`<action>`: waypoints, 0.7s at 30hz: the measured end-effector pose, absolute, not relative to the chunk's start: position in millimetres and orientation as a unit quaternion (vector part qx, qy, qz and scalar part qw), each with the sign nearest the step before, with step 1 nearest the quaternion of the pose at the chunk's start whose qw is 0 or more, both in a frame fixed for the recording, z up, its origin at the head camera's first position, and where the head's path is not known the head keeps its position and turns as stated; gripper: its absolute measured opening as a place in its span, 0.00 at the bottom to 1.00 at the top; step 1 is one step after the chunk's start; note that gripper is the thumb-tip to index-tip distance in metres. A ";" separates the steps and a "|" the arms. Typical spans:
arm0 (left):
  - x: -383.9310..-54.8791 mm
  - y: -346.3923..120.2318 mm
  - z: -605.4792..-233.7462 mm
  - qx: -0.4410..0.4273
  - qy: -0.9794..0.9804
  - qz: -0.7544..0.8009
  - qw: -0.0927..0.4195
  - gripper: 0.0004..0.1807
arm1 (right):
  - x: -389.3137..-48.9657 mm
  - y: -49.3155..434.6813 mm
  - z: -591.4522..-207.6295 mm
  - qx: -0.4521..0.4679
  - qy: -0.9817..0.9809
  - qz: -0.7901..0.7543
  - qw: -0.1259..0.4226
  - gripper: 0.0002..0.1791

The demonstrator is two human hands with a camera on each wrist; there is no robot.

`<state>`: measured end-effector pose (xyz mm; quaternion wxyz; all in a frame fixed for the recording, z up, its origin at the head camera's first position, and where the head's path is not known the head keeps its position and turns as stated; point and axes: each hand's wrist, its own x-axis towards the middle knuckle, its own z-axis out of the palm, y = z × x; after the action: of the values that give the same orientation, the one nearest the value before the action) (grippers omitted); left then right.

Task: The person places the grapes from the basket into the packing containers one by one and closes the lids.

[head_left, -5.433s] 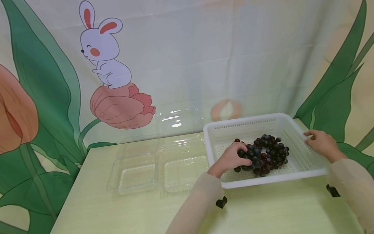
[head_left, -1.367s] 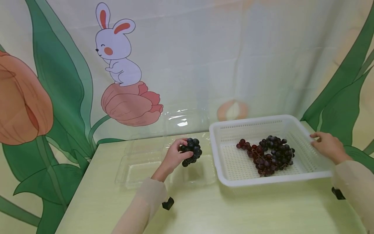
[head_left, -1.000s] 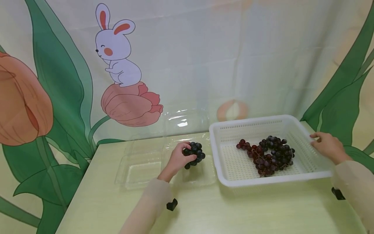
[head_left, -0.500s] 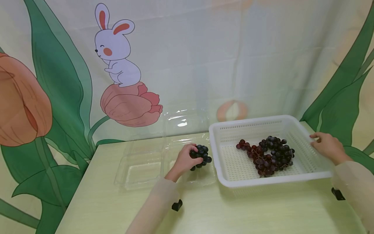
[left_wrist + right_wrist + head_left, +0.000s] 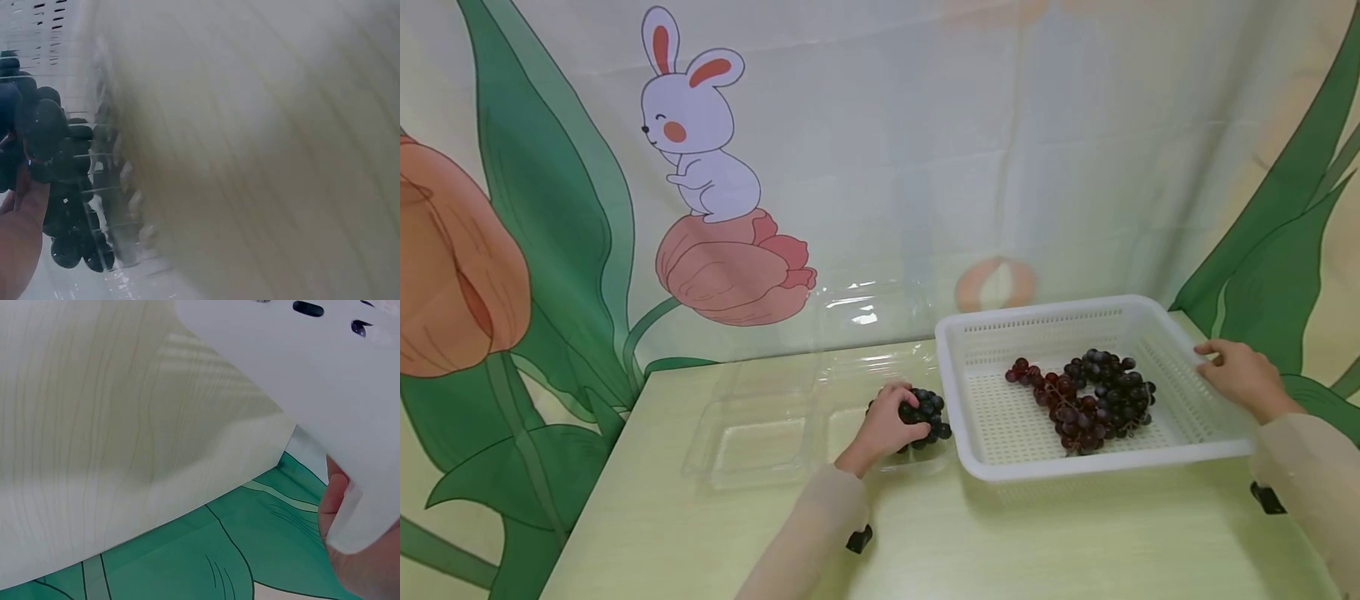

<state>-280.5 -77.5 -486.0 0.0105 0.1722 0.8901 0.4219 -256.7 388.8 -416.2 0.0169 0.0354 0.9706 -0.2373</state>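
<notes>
My left hand (image 5: pixel 883 429) grips a bunch of dark grapes (image 5: pixel 927 408) inside the right-hand clear plastic clamshell container (image 5: pixel 842 417). In the left wrist view the grapes (image 5: pixel 47 131) lie close behind the see-through wall, with part of my thumb against them. My right hand (image 5: pixel 1243 377) holds the right rim of a white plastic basket (image 5: pixel 1000 473). The right wrist view shows fingers curled at the basket's edge (image 5: pixel 362 519). Inside the basket lie red grapes (image 5: pixel 1078 417) and dark grapes (image 5: pixel 1123 392).
Another open clear clamshell container (image 5: pixel 760 446) stands to the left of the first one. Both lids tilt back toward the printed curtain (image 5: pixel 880 167) behind the pale wood-grain table (image 5: pixel 962 542).
My left hand took a dark grape bunch out of the basket, carried it left over the right-hand container, then lowered it inside, shifting slightly right. My right hand stays on the basket rim.
</notes>
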 end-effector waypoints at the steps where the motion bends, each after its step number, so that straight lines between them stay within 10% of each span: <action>1: -280.4 -77.3 -487.4 0.171 0.891 0.420 0.012 0.16 | -256.7 388.8 -416.4 0.036 0.970 -0.238 0.018 0.24; 21: -278.8 -76.7 -492.0 0.173 0.886 0.429 0.035 0.18 | -254.9 387.4 -415.2 0.035 0.970 -0.239 0.024 0.24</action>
<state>-278.8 -76.7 -492.0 0.0349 0.1725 0.8859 0.4292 -254.9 387.4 -415.2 0.0242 0.0348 0.9702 -0.2387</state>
